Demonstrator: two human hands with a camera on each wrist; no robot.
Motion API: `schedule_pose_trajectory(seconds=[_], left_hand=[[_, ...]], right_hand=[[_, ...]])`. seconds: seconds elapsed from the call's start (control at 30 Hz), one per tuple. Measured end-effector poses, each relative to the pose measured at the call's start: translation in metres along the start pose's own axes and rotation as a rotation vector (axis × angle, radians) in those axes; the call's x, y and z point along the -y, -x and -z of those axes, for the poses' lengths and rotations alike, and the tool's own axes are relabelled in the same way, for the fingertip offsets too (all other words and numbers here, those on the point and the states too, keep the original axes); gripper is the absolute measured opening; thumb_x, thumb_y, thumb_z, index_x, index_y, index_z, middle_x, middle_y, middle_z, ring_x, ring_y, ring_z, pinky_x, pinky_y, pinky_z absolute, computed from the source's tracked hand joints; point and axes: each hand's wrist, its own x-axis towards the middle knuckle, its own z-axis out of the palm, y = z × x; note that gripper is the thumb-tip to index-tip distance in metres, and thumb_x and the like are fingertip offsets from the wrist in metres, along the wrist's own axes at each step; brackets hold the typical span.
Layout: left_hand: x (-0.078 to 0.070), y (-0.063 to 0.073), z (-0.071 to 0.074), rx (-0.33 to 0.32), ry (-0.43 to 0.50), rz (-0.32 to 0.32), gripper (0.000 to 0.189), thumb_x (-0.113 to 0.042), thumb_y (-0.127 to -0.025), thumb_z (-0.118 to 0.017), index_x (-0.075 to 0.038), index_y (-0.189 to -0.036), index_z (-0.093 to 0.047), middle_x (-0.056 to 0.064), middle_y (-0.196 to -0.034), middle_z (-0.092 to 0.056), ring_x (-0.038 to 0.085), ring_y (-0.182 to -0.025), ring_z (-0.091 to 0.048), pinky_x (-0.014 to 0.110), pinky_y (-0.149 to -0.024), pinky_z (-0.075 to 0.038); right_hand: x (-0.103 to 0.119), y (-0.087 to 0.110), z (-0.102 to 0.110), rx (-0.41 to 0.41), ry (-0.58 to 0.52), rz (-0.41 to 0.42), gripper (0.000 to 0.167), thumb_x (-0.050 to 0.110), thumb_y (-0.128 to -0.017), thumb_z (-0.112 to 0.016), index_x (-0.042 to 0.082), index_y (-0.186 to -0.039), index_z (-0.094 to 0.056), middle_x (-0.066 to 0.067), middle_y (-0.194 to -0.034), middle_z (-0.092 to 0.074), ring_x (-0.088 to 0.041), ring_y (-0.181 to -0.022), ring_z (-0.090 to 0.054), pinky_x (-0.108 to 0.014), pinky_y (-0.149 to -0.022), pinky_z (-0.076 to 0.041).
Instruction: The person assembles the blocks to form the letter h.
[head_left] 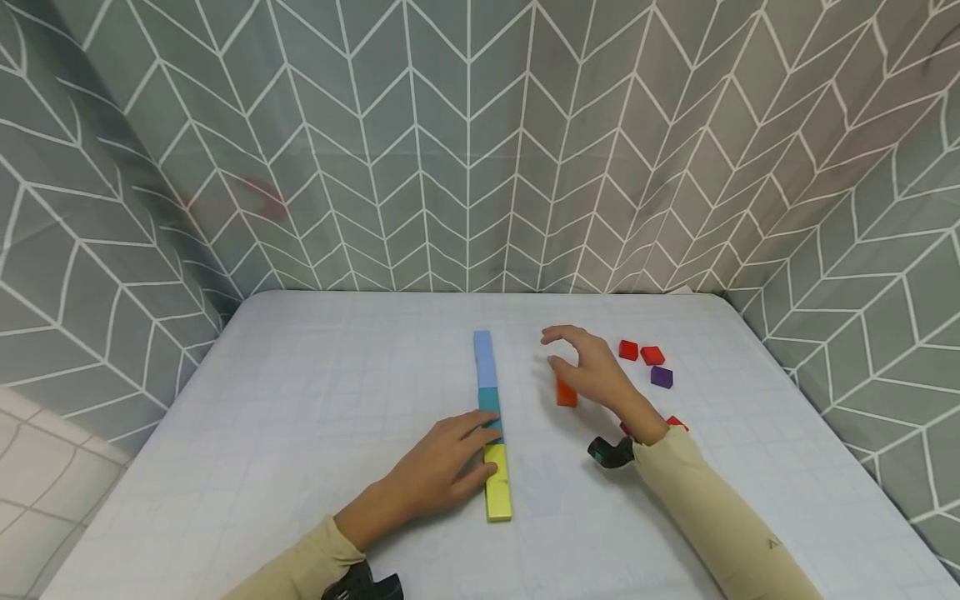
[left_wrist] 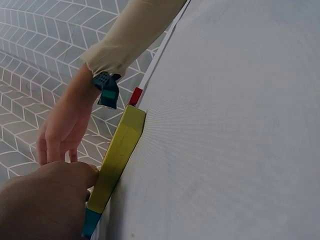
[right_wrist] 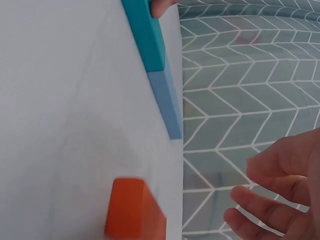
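A straight line of blocks runs away from me: a yellow block [head_left: 498, 500] nearest, a teal block [head_left: 489, 400] in the middle and a light blue block [head_left: 485, 358] at the far end. My left hand [head_left: 446, 462] lies along the left side of this line, its fingertips over the teal and yellow blocks and its thumb at the yellow one. To the right, my right hand [head_left: 592, 367] is raised with fingers apart and nothing between them. An orange block [right_wrist: 127, 210] stands on the table under it, partly hidden by the hand in the head view.
Right of my right hand lie two red blocks [head_left: 628, 350] and a purple block [head_left: 662, 377]. Another red block [head_left: 677, 422] shows behind the right wrist, partly covered. A patterned curtain [head_left: 465, 150] borders the white table [head_left: 337, 358] at the back and sides.
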Motion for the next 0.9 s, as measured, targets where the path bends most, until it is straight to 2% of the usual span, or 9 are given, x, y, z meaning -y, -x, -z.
schedule_pose_trajectory(seconds=[0.37,0.67,0.9], left_hand=[[0.0,0.0,0.0,-0.008,-0.007,-0.015,0.044,-0.034,-0.105,-0.064,-0.007,-0.14,-0.062,0.011,-0.151,-0.051,0.025,-0.141,-0.047,0.047,-0.112,-0.043],[-0.001,-0.001,0.004,0.009,-0.015,0.005,0.044,-0.034,-0.105,-0.063,-0.008,-0.141,-0.062,0.01,-0.152,-0.05,0.024,-0.142,-0.046,0.047,-0.112,-0.043],[-0.001,-0.001,0.002,0.02,-0.021,0.007,0.045,-0.035,-0.105,-0.062,-0.009,-0.142,-0.061,0.01,-0.153,-0.05,0.024,-0.143,-0.045,0.047,-0.114,-0.041]], right_hand=[[-0.019,0.021,0.015,-0.036,0.045,-0.014,0.03,0.002,-0.097,-0.068,0.002,-0.127,-0.068,-0.014,-0.138,-0.063,-0.038,-0.135,-0.051,-0.061,-0.111,-0.04],[-0.032,0.037,0.035,-0.068,0.051,-0.039,0.026,-0.001,-0.1,-0.062,0.001,-0.126,-0.067,-0.018,-0.137,-0.064,-0.039,-0.134,-0.051,-0.065,-0.104,-0.044],[-0.042,0.046,0.048,-0.077,0.103,-0.06,0.031,-0.005,-0.099,-0.062,-0.001,-0.129,-0.066,-0.021,-0.134,-0.064,-0.045,-0.122,-0.056,-0.066,-0.099,-0.046]])
